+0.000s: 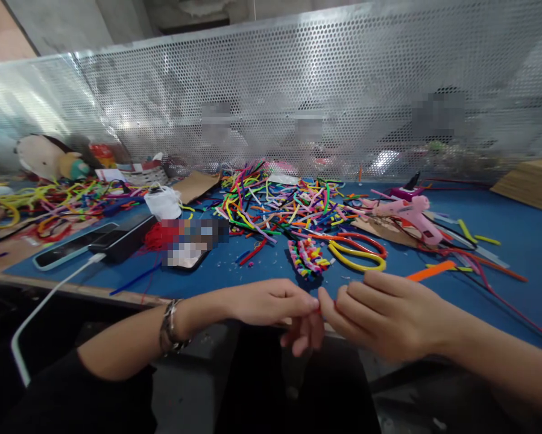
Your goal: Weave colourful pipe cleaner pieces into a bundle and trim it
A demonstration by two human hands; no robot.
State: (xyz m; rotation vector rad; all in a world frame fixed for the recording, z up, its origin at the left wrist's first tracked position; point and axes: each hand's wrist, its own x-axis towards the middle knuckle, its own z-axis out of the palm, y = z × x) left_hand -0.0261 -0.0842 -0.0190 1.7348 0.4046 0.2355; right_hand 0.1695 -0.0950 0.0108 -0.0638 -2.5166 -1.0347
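Note:
My left hand [275, 307] and my right hand [383, 313] meet fingertip to fingertip just off the table's front edge. Left thumb and forefinger pinch together, with a tiny red bit showing at their tips; its kind is too small to name. My right hand is curled closed, its fingers hiding what they hold. From behind its knuckles an orange strip [431, 271] sticks out; whether it is gripped or lies on the table, I cannot tell. Just beyond the hands sits a small multicoloured bundle of pipe cleaner pieces [307, 258], beside a bent yellow pipe cleaner loop [359, 260].
A heap of pipe cleaners [284, 205] covers the middle of the blue table [234, 280]. A pink glue gun [415, 217] lies right; phones [74, 244] and a black box [126, 238] with a white cable [49, 295] are left. A perforated metal screen [271, 90] stands behind.

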